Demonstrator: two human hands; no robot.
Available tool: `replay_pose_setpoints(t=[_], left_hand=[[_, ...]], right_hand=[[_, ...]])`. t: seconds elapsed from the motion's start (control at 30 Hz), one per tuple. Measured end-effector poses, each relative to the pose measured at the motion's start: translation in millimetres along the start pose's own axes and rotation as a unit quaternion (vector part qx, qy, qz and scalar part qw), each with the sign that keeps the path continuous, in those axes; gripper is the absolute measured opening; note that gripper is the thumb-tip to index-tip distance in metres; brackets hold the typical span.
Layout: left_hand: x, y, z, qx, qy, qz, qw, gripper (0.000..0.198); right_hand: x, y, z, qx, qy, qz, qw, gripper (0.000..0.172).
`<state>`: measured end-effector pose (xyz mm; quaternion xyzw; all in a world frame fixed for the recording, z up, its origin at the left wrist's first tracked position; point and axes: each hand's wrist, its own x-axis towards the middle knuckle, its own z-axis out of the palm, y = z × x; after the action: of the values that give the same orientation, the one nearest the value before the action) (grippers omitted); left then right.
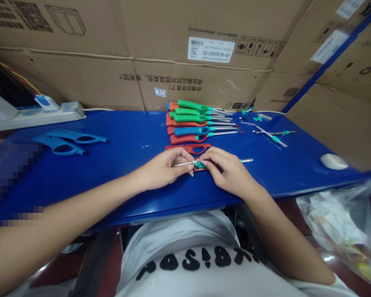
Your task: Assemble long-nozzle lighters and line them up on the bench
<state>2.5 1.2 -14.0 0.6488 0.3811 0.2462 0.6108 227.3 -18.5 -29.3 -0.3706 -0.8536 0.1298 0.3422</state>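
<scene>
My left hand (163,167) is closed, with thumb and fingers pinching a slim silver rod-like piece (183,163). Directly across from it, my right hand (227,167) pinches a small green plastic piece (200,165); the fingertips of both hands almost meet. Under the fingers lies a red lighter shell (199,170), mostly hidden. A silver lighter tube (246,160) sticks out to the right from behind my right hand. Just beyond my hands rests another red shell half (188,148) with a trigger opening.
Several long-nosed lighters (190,130) in green, red and blue are stacked behind. Blue shells (71,140) lie left, near a power strip (64,117). Loose tubes (270,134) and a white mouse (334,161) are right. A cardboard wall (160,49) closes the back.
</scene>
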Motion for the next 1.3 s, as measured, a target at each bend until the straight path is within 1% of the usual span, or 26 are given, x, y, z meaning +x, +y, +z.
replay_pose_setpoints(t=[0.17, 0.4, 0.53, 0.77, 0.83, 0.93, 1.03, 1.1, 1.3], left_hand=[[-1.5, 1.4, 1.2, -0.004, 0.001, 0.002, 1.000, 0.025], [1.0, -2.5, 2.5, -0.033, 0.005, 0.043, 0.999, 0.026], [0.9, -5.5, 2.9, -0.027, 0.007, 0.048, 0.998, 0.025], [-0.1, -5.4, 4.9, -0.008, 0.022, 0.051, 0.998, 0.020], [-1.1, -2.7, 5.5, 0.002, 0.030, 0.041, 0.999, 0.024], [-4.3, 2.8, 5.8, 0.039, 0.059, 0.028, 0.997, 0.035], [-7.8, 6.9, 5.1, 0.092, 0.093, 0.043, 0.991, 0.040], [-9.3, 7.8, 4.6, 0.120, 0.101, 0.057, 0.986, 0.038], [-9.1, 3.4, 5.8, 0.170, 0.123, 0.094, 0.973, 0.028]], right_hand=[[0.2, -1.5, -0.1, 0.002, 0.003, 0.001, 1.000, 0.015], [-0.1, -3.6, 0.3, 0.006, 0.016, 0.007, 1.000, 0.016], [0.6, -4.0, 0.1, 0.004, 0.019, 0.003, 1.000, 0.016], [0.8, -4.3, -0.2, -0.006, 0.004, 0.013, 1.000, 0.016], [1.0, -4.8, -0.5, 0.003, 0.011, 0.024, 1.000, 0.014], [1.9, -5.6, -1.1, 0.021, 0.031, 0.042, 0.998, 0.011], [3.6, -6.3, -1.7, 0.042, 0.047, 0.045, 0.997, 0.012], [4.8, -7.0, -2.0, 0.060, 0.054, 0.054, 0.995, 0.013], [6.9, -9.8, -1.9, 0.109, 0.046, 0.116, 0.986, 0.017]])
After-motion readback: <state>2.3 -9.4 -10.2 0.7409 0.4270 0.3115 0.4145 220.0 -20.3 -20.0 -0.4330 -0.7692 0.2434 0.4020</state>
